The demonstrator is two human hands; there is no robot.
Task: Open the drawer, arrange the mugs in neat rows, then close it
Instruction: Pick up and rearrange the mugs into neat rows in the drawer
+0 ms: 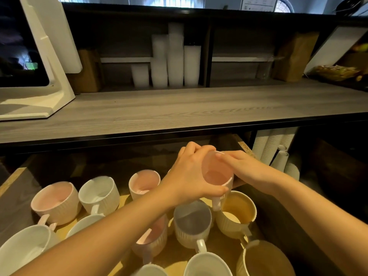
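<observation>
The drawer (12, 184) stands pulled out below the counter, with several ribbed mugs on its yellow floor. A pink mug (217, 176) is held at the drawer's back right, its handle pointing toward me. My left hand (189, 176) grips it from the left, thumb across the near rim. My right hand (245, 168) holds its right side, fingers over the far rim. Beneath it stand a yellow mug (239, 214) and a grey mug (192, 222). Two pink mugs (54, 200) (144, 182) and a white mug (98, 193) line the back.
A grey wooden counter (179, 110) overhangs the drawer's rear. A white machine base (37, 90) sits at its left, and stacks of white cups (175, 62) on the shelf behind. Paper cup sleeves (272, 146) lean right of the drawer. More mugs crowd the near edge.
</observation>
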